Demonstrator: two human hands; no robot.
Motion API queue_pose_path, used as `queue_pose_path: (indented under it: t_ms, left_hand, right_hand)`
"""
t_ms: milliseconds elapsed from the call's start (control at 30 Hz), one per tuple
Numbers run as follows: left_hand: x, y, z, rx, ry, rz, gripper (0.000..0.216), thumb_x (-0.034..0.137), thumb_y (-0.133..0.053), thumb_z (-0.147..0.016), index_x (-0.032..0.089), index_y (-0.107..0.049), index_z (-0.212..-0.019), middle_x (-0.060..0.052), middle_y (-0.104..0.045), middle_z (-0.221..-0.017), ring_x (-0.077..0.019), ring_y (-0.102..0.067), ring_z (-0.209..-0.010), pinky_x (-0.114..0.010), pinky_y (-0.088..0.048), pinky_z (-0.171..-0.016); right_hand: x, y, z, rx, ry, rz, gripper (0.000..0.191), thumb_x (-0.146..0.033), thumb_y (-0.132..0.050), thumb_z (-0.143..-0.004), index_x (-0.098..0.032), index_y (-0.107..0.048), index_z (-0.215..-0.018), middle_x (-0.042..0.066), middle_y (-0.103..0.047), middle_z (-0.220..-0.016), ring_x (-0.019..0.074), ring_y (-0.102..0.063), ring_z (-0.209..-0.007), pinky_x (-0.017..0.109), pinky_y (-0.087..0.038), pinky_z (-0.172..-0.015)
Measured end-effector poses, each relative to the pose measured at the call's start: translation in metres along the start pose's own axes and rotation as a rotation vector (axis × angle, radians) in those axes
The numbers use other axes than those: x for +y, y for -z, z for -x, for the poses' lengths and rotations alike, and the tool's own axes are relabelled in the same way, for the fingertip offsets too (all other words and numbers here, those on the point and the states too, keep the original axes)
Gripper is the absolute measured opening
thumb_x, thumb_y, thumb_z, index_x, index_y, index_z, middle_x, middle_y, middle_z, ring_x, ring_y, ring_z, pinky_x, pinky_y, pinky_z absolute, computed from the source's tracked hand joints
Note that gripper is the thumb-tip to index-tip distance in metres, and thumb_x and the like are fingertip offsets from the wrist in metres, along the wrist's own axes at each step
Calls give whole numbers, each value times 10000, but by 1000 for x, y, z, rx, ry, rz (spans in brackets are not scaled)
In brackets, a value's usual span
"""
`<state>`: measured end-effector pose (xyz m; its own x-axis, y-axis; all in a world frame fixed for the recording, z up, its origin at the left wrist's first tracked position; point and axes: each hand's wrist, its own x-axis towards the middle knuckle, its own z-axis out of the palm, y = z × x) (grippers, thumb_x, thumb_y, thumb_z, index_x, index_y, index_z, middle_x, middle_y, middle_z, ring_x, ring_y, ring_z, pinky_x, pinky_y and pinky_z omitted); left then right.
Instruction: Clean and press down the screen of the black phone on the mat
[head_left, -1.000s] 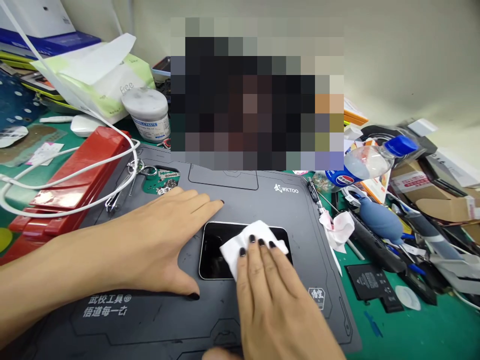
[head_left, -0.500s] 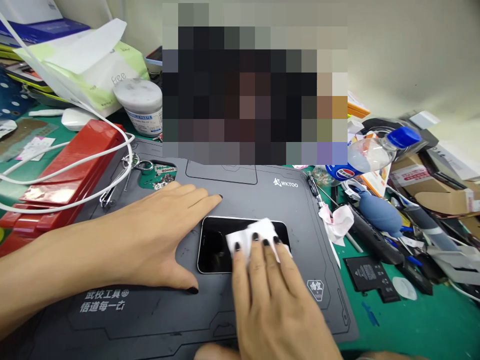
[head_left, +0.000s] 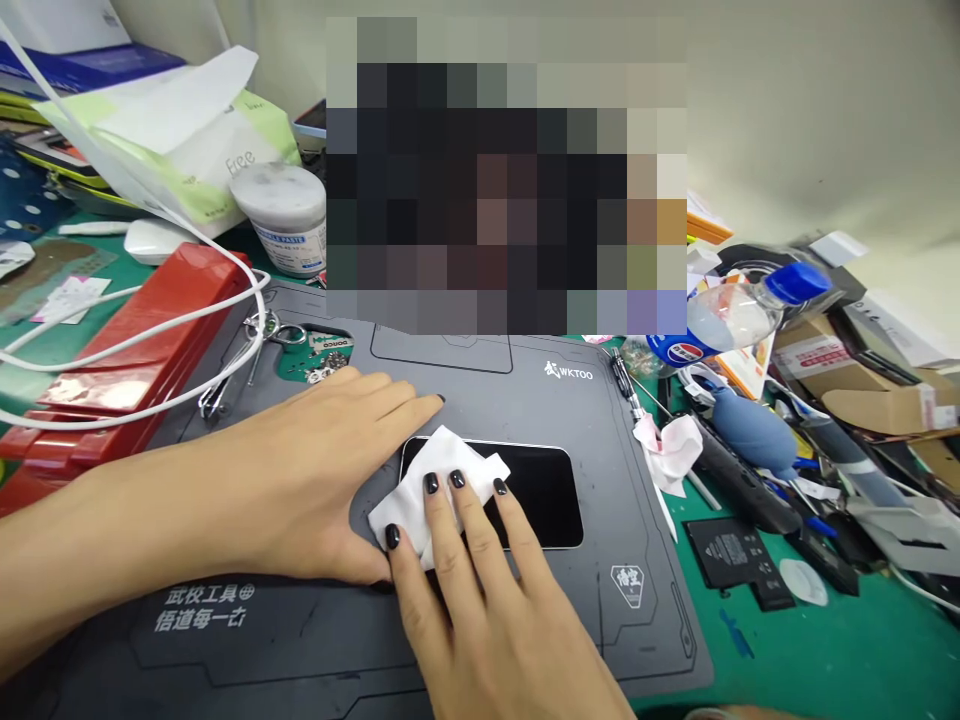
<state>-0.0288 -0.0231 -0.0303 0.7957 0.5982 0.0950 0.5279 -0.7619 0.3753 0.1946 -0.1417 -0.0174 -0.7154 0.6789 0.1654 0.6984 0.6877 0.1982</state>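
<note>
A black-screened phone (head_left: 536,495) lies face up on a grey work mat (head_left: 525,640). Across its left part is a folded white tissue (head_left: 420,495), which hangs over the left edge. My right hand (head_left: 487,610) presses the tissue onto the glass with its fingertips, the fingers stretched and apart; its thumb is out of sight. My left hand (head_left: 315,470) rests on the mat just left of the phone. Its thumb and index finger are spread around the phone's left end, and it holds nothing. The thumb tip is partly hidden by the right hand.
Left stand a red tool (head_left: 142,330) looped by a white cable, scissors (head_left: 274,328) and a paste jar (head_left: 281,215). Rightward lie a pen (head_left: 624,380), a crumpled tissue (head_left: 670,448), a blue blower (head_left: 754,430), a battery (head_left: 735,555) and a bottle (head_left: 739,315). A blurred-out person sits opposite.
My right hand has slid the tissue leftward across the phone, baring the right part of the screen. My left hand stays in place.
</note>
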Motion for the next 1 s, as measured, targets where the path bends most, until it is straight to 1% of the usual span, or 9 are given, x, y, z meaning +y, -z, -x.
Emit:
queue_pose_path:
  t_ms: [167, 300, 433, 500, 600, 700, 800, 933, 1000]
  left_hand:
    - [-9, -11, 4, 78, -58, 22, 1113, 619, -1012, -641, 212, -544, -1566, -119, -750, -1289, -382, -722, -1157, -516, -562, -1083]
    - [-13, -20, 3, 80, -39, 25, 1228, 713, -1030, -563, 216, -558, -1582, -154, -746, -1360, -418, -715, -1217, -558, -545, -1149]
    - [-10, -21, -4, 56, -20, 77, 1073, 599, -999, -600, 194, -626, -1520, -162, -754, -1347, -417, -722, -1208, -568, -551, -1134]
    - [-7, -19, -8, 24, -6, 96, 962, 544, -975, -616, 186, -669, -1455, -147, -768, -1281, -398, -734, -1150, -575, -555, -1120]
    - [-5, -18, -13, -17, 25, 90, 1026, 615, -1000, -576, 196, -671, -1453, -163, -761, -1339, -427, -724, -1225, -591, -550, -1150]
    - [-4, -19, -18, -15, 36, 82, 1036, 665, -1030, -506, 214, -702, -1379, -163, -764, -1356, -435, -725, -1251, -574, -564, -1140]
    - [-2, -17, -22, 4, 45, 77, 918, 646, -1058, -480, 199, -740, -1215, -139, -782, -1229, -395, -751, -1114, -540, -595, -1064]
    - [4, -7, -23, 10, 66, 63, 794, 586, -1097, -524, 178, -758, -1114, -110, -777, -1135, -353, -740, -1028, -507, -594, -1032]
    - [8, -1, -23, 1, 68, 51, 750, 554, -1103, -559, 180, -771, -1117, -100, -776, -1134, -348, -737, -1025, -520, -581, -1055]
  right_hand:
    - [9, 0, 10, -60, -51, 24, 442, -348, -485, -1157, -153, -729, -1469, 246, -808, -1428, 417, -814, -1273, 592, -642, -1040]
    - [12, -2, 23, -127, -107, 146, 722, -592, -606, -1103, -21, -655, -1543, 357, -785, -1392, 491, -814, -1229, 639, -606, -1079]
    - [9, -11, 13, -16, -42, 159, 465, -414, -634, -1095, -120, -731, -1442, 258, -829, -1370, 414, -824, -1242, 536, -627, -1057]
    - [12, -14, 4, 70, -18, 149, 400, -442, -612, -1108, -173, -779, -1352, 218, -856, -1326, 381, -846, -1186, 502, -644, -1025]
    - [22, -12, -3, 146, -12, 187, 639, -707, -551, -1107, -149, -844, -1215, 234, -888, -1165, 374, -877, -1011, 493, -673, -975]
    - [37, -7, 0, 127, -27, 180, 863, -871, -479, -1067, -112, -882, -1150, 243, -893, -1091, 358, -882, -934, 466, -691, -956]
    - [52, -4, 7, 75, -90, 45, 763, -798, -544, -1088, -122, -885, -1180, 215, -899, -1107, 342, -882, -953, 457, -692, -982]
    - [75, -3, 11, 171, -151, -241, 299, -414, -675, -1099, -192, -875, -1111, 144, -906, -1065, 290, -871, -931, 445, -694, -969]
    - [88, 0, 12, 185, -131, -301, 226, -252, -643, -1087, -216, -861, -1038, 101, -901, -1002, 244, -862, -882, 416, -689, -962]
